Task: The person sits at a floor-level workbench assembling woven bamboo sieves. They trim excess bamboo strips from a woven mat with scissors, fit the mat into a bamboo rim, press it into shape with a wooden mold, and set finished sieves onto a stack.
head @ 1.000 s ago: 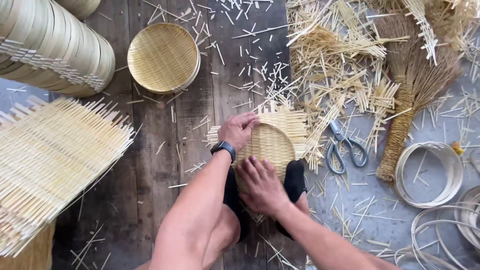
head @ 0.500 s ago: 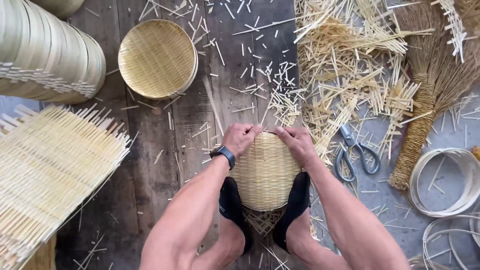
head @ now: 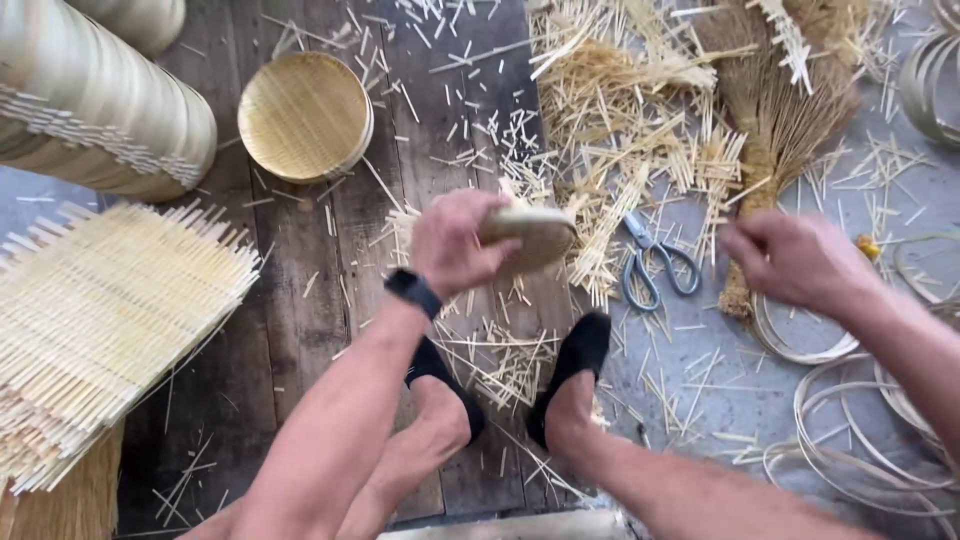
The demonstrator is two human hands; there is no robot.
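Bamboo lies everywhere on the dark wooden plank floor. Largest, at the left, is a pale woven bamboo mat with loose strip ends; beyond it, far left, lies a long stack of nested round bamboo trays. A single round woven tray sits far of centre, and a straw broom lies far right among scattered offcuts. Thin bent bamboo hoops curl at the near right.

At centre, above both black-socked feet, the left hand has its fingers closed around the near rim of a small round woven bamboo basket, held tilted off the floor. It looks light, stiff and somewhat brittle at the weave; the rim seems the firmest hold. The right hand hovers loosely curled near the hoops, apparently empty. Grey-handled scissors lie between.
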